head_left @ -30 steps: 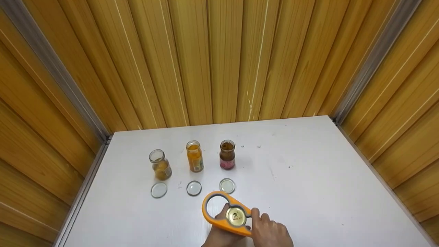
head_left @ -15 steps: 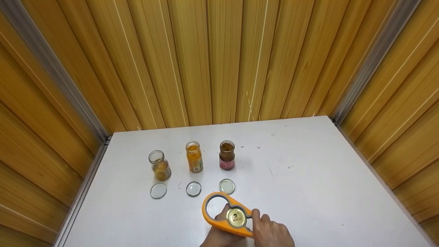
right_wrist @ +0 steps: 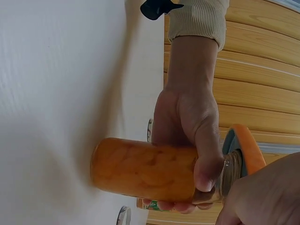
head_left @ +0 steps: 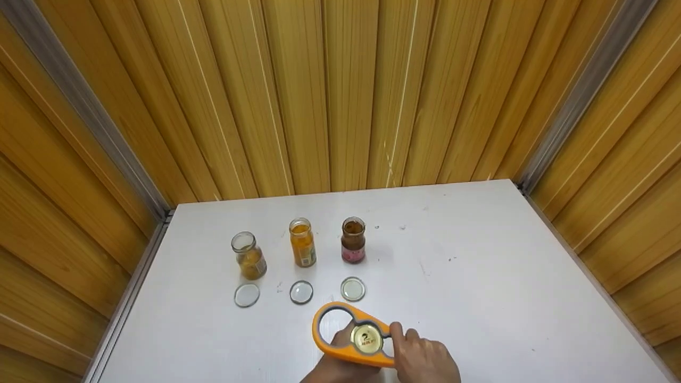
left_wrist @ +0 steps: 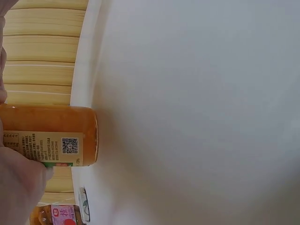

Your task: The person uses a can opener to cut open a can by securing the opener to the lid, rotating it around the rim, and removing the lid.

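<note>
My left hand [right_wrist: 187, 117] grips a glass jar of orange fruit pieces [right_wrist: 145, 168] around its upper part, thumb across the glass. The jar stands upright, its base at or just above the table; I cannot tell which. Over its gold lid [head_left: 367, 339] sits an orange jar opener [head_left: 340, 352] with grey-lined rings, the lid inside the middle ring. My right hand [head_left: 424, 355] holds the opener's right end, fingers curled over it. A paper label with a square code [left_wrist: 70, 146] shows on the jar in the left wrist view.
Behind the hands stand three lidless jars: one with yellowish contents [head_left: 251, 263], one orange [head_left: 303, 250], one brown with a pink label [head_left: 353, 251]. Before them lie three lids [head_left: 247, 295], [head_left: 301, 292], [head_left: 353, 289]. Wood-patterned walls [head_left: 346, 96] enclose the white table [head_left: 479, 298].
The opener, the jar's lid and both hands have shifted slightly toward the person. The right hand has also moved a little to the right. The standing jars and loose lids have stayed put.
</note>
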`<action>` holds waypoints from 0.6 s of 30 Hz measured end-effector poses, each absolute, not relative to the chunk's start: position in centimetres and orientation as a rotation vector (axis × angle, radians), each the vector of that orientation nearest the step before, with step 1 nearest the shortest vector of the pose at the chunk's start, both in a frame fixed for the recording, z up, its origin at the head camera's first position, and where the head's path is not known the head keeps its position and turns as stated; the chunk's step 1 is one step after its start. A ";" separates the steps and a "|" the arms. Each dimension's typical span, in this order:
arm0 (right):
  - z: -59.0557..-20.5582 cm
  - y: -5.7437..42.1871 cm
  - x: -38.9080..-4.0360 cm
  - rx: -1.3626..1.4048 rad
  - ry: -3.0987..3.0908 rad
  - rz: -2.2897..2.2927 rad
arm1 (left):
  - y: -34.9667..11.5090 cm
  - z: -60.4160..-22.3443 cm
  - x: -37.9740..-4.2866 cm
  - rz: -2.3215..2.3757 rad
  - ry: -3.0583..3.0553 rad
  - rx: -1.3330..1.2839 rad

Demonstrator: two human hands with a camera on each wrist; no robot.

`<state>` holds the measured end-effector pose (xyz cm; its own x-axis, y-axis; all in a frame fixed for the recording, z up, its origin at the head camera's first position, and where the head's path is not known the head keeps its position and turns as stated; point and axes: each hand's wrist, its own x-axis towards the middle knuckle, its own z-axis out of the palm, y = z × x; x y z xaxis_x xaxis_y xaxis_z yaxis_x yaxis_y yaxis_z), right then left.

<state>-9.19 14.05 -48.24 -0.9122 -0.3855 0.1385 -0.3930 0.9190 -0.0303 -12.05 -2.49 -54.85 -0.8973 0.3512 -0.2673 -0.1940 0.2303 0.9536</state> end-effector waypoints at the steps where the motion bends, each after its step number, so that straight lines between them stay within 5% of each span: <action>1: -48.3 14.2 -9.4 0.630 -2.924 0.074 | -2.6 -54.8 -12.1 1.668 2.102 0.166; 12: -49.0 15.8 -11.9 0.933 -2.713 0.046 | -4.5 -54.6 -11.9 1.741 2.023 0.643; 18: -49.3 16.4 -13.2 1.042 -2.553 0.026 | -5.3 -53.1 -11.0 1.786 1.987 0.606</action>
